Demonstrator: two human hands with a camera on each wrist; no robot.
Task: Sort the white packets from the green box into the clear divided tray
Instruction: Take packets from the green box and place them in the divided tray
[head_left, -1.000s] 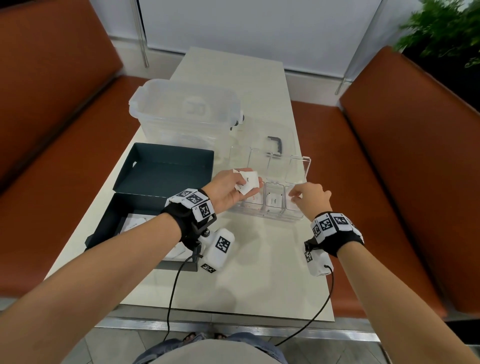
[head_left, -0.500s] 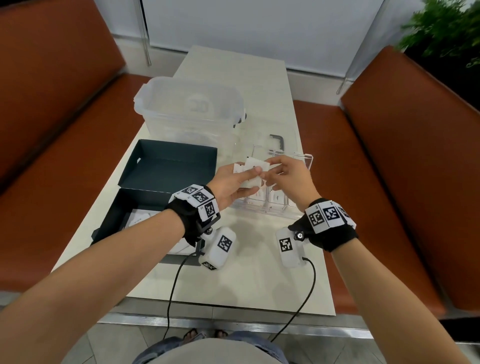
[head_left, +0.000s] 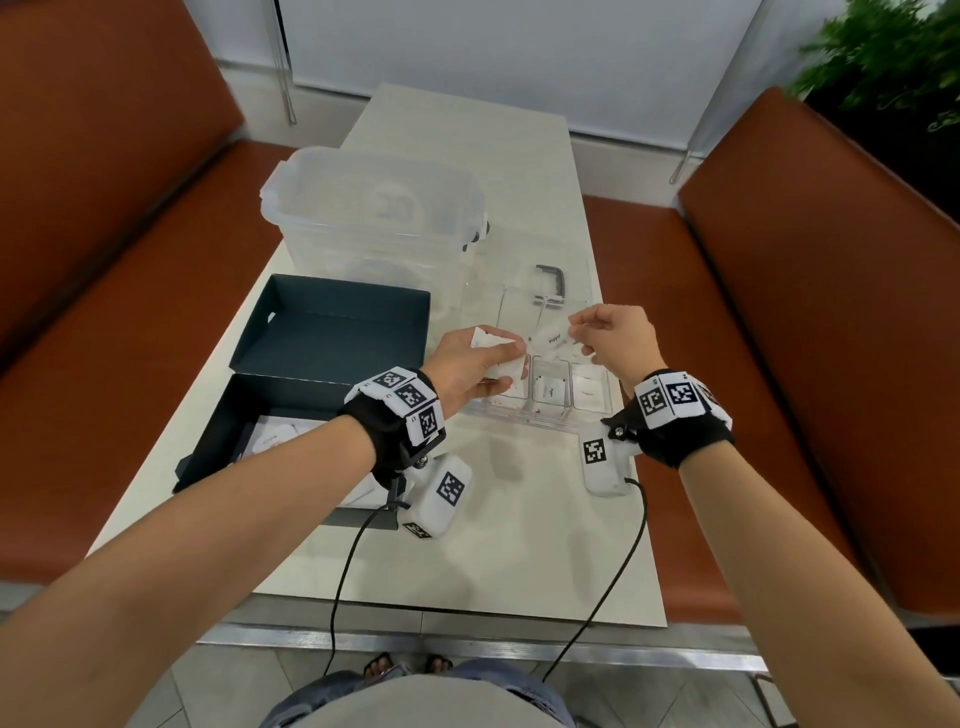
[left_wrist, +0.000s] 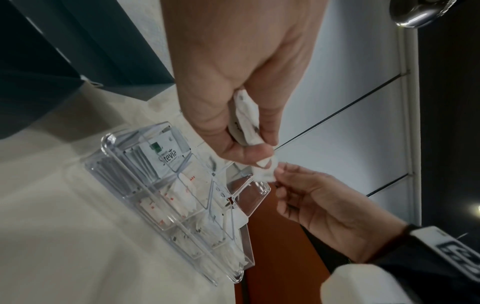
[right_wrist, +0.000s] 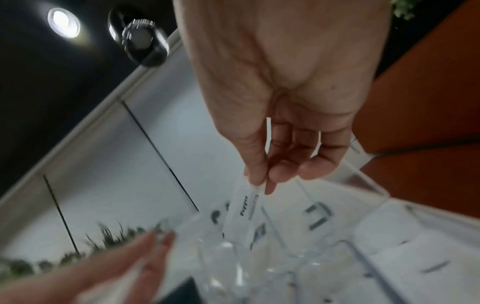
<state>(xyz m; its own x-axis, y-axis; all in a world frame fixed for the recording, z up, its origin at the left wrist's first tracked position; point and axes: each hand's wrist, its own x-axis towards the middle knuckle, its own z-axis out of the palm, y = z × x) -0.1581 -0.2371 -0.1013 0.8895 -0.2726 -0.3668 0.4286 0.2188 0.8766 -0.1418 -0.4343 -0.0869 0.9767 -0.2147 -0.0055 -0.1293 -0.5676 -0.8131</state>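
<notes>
My right hand (head_left: 618, 340) pinches one white packet (head_left: 555, 339) above the clear divided tray (head_left: 535, 415), which sits at the table's (head_left: 519, 545) right edge. My left hand (head_left: 470, 366) grips a small bunch of packets (head_left: 493, 345), number unclear, just left of it. More packets lie in the green box (head_left: 332, 332) at the table's left edge. One clear lidded tub (head_left: 374, 208) stands beyond.

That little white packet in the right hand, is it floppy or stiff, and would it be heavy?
Probably floppy: the packet hangs down from the right hand, which pinches only its top edge. Likely very light, since two fingertips carry it. It looks thin and papery, so it might bend or crease when pushed into the clear tray.
</notes>
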